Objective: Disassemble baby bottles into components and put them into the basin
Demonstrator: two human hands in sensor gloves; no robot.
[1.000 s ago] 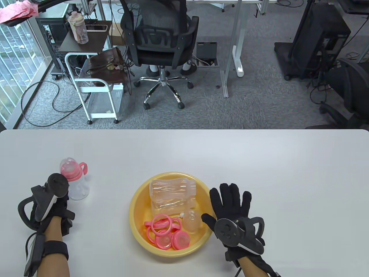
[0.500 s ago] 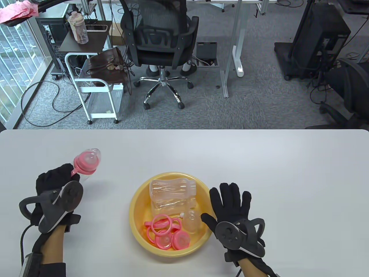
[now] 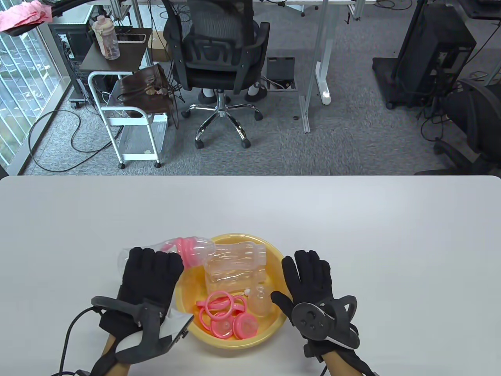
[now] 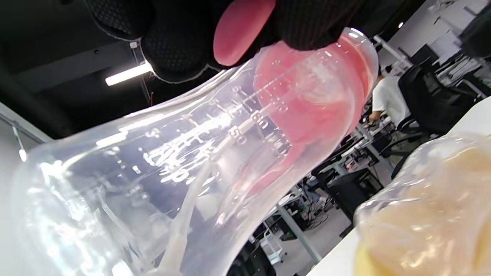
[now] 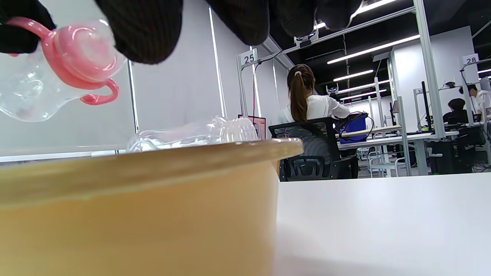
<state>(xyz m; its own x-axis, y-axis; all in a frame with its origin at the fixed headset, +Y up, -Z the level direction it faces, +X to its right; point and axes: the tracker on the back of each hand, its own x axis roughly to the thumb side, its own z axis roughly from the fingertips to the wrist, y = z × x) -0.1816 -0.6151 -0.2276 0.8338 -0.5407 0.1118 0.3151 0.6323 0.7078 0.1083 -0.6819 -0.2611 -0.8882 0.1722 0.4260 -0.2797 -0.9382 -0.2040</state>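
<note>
Table view: left hand (image 3: 150,270) grasps clear pink-collared baby bottle (image 3: 188,250) sideways above yellow plastic basin (image 3: 184,274), presumably for uncapping; right hand (image 3: 309,284) lies released on worktop (image 3: 391,243).

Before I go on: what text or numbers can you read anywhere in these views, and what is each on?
"25": white sign on the frame post, right wrist view.
"28": white sign on a farther post, same view.
"50", "60": raised scale on the clear bottle that the left hand grips; its other marks are too blurred to read.
</note>
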